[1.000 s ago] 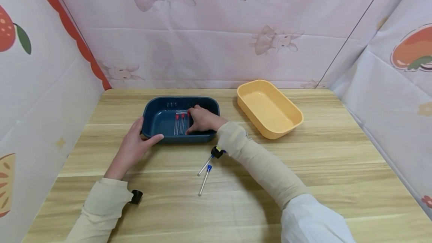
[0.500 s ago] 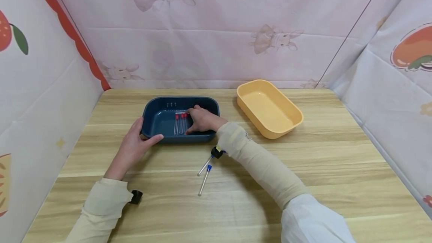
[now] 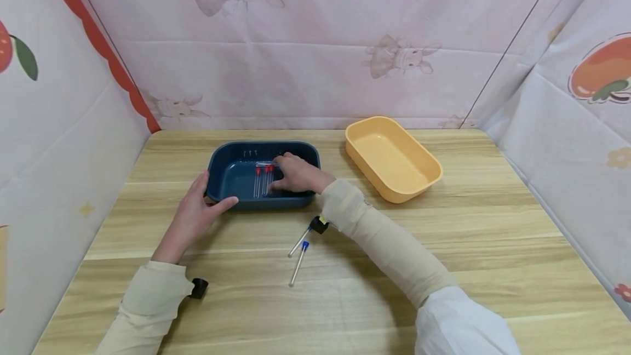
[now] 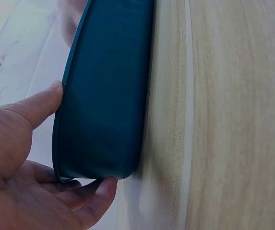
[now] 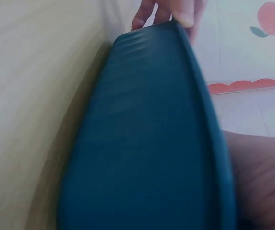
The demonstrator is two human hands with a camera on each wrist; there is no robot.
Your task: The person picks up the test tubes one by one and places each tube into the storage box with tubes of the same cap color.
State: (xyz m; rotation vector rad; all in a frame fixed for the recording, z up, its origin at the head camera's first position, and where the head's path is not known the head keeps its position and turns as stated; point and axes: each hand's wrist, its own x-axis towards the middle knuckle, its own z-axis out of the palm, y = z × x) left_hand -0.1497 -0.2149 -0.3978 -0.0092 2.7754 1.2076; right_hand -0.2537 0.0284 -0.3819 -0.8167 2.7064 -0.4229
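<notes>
In the head view a dark blue tray (image 3: 261,203) stands on the table at the left. My left hand (image 3: 191,218) grips its front left corner, thumb on the rim; in the left wrist view the fingers bend round the tray's end. Inside the tray several clear tubes with red caps (image 3: 258,171) lie side by side. My right hand (image 3: 298,173) reaches into the tray's right half, its thumb at the lower part of the rightmost tube and its other fingers near the cap. Those fingertips are partly hidden. The right wrist view shows mostly the tray's outer wall (image 5: 132,129).
On the wooden table (image 3: 236,300) two blue-capped tubes (image 3: 298,264) lie in front of the dark tray, one partly under the right wrist camera (image 3: 319,225). A yellow tray (image 3: 394,193) stands at the back right, by the printed cloth wall (image 3: 296,81).
The rightmost red-capped tube has shifted left, up against its neighbour, and my right thumb has moved slightly left with it. My left hand stays at the tray's corner.
</notes>
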